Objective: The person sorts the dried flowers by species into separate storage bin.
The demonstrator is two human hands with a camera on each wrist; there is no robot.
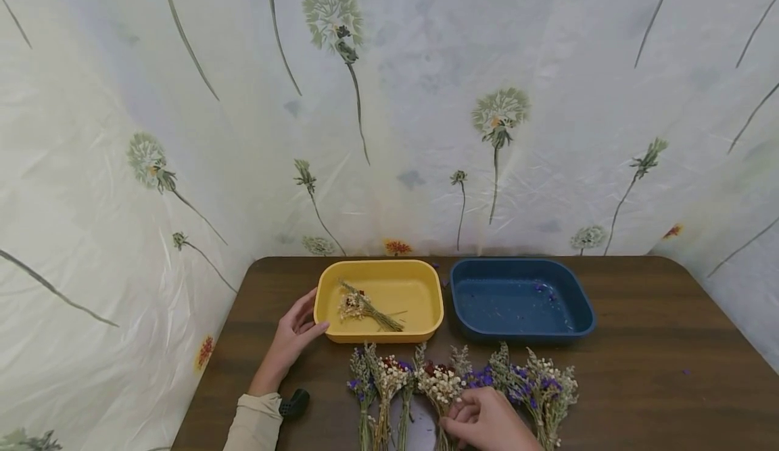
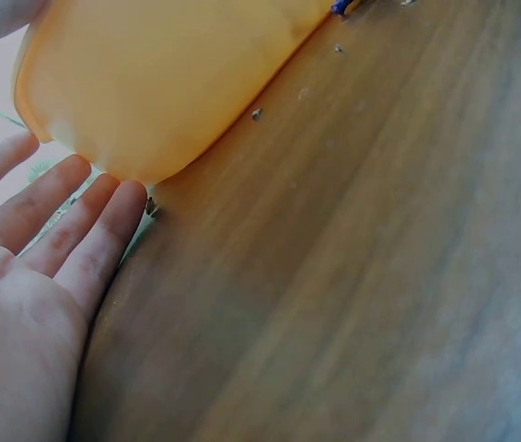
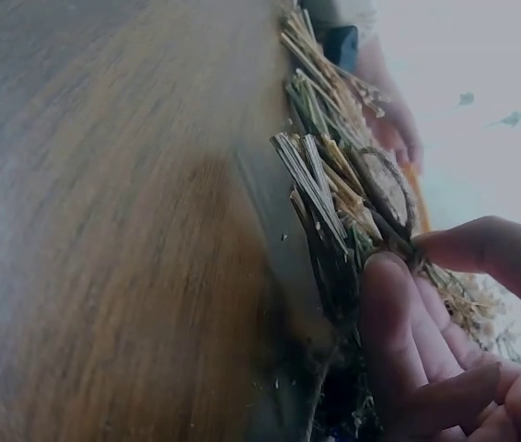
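My left hand (image 1: pixel 295 333) rests against the left end of a yellow tray (image 1: pixel 431 329), thumb at its front corner. In the left wrist view, fairly straight fingers (image 2: pixel 104 230) meet the tray's outer wall. A small dried flower bunch (image 1: pixel 368 309) lies inside that tray. My right hand (image 1: pixel 487 420) pinches the stems of a dried flower bunch with cream and dark red blooms (image 1: pixel 441 383). The right wrist view shows thumb and forefinger at the tied stems (image 3: pixel 334 184), beside a loop of twine (image 3: pixel 399 175). Other bunches (image 1: pixel 383 376) lie on both sides of it.
A dark blue tray (image 1: pixel 523 335) with a few purple petals stands right of the yellow one. Both sit at the back of the brown wooden table (image 1: pixel 645 343). A flower-printed sheet (image 1: pixel 414 99) hangs behind. Something black (image 1: pixel 295 404) is by my left wrist.
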